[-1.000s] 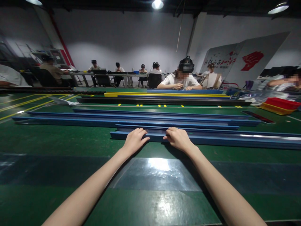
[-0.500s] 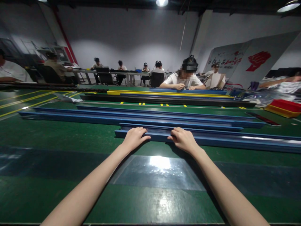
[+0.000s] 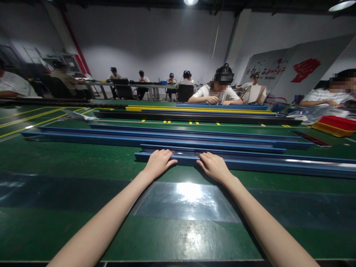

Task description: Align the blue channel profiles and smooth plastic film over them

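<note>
A long blue channel-shaped profile (image 3: 258, 167) lies across the green table in front of me and runs out of view on the right. Near its left end my left hand (image 3: 159, 163) grips the front wall, fingers over the top and thumb along the near side. A short gap to the right, my right hand (image 3: 214, 167) holds the same wall, thumb at the front and fingers reaching over into the channel. Something shiny and see-through lies inside the channel; its edges are unclear. Fingertips of both hands are partly hidden.
Behind lie more blue profiles (image 3: 111, 139), a black profile (image 3: 194, 117) and a yellow one (image 3: 155, 108). A clear plastic sheet (image 3: 183, 211) lies between my forearms. Red and yellow trays (image 3: 333, 126) stand at the right. A co-worker (image 3: 219, 91) sits opposite.
My right hand has slid slightly left along the profile, and its fingers have straightened a little over the wall. The left hand stays in place. A person at the far right has leaned into view.
</note>
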The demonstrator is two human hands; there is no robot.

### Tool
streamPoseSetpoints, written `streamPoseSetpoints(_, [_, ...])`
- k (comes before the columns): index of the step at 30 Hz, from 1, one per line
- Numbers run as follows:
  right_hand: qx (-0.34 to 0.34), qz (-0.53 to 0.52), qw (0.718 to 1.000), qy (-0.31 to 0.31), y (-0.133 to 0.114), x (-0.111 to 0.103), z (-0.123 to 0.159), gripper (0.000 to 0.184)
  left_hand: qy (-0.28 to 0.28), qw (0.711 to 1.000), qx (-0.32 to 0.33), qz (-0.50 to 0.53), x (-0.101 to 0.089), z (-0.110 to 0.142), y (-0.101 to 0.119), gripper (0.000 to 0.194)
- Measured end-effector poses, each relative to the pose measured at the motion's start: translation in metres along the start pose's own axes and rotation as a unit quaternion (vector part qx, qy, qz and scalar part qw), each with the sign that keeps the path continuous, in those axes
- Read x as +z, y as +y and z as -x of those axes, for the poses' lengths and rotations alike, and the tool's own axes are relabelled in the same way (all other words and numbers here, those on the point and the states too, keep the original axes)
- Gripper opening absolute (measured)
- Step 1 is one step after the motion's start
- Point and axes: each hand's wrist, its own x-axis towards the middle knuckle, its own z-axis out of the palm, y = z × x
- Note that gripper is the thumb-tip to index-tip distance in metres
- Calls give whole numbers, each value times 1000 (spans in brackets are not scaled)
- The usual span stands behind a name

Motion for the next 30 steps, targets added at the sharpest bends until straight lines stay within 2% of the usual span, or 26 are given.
streamPoseSetpoints(15, [-9,-50,999,16,0,2,0,35,32,999,8,25,5,1,0,32])
streamPoseSetpoints(30, [3,-57,998,0,-1,-1,-1,36,8,999,1,33,1,1,2,33])
